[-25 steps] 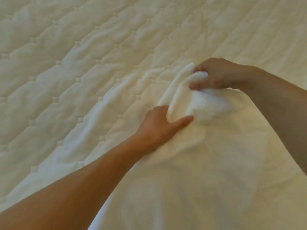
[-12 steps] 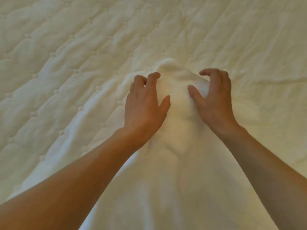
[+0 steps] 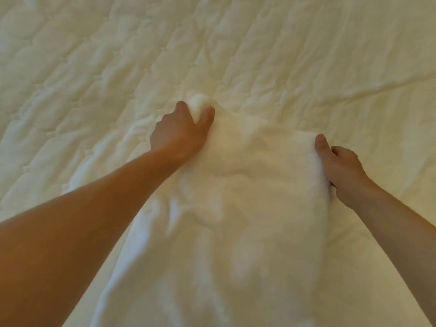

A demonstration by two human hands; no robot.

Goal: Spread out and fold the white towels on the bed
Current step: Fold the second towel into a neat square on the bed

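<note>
White towel (image 3: pixel 247 185) lies centre to lower frame on the quilted bed (image 3: pixel 94 67). Left hand (image 3: pixel 181 133) pinches its bunched far corner; right hand (image 3: pixel 342 168) grips the right edge, thumb on top — evidently to draw the far edge wide. The bed extends beyond both hands — room to spread.

Left forearm (image 3: pixel 82 232): bare, broad at 8 o'clock, tapering to the wrist.
Right forearm (image 3: pixel 396 223): bare, narrower, from 4 o'clock.
Left hand (image 3: pixel 179 135): bare.
Right hand (image 3: pixel 342 168): bare.

fluffy cloth towel (image 3: pixel 247 185), quilted bed (image 3: pixel 94 67) (matt)
</note>
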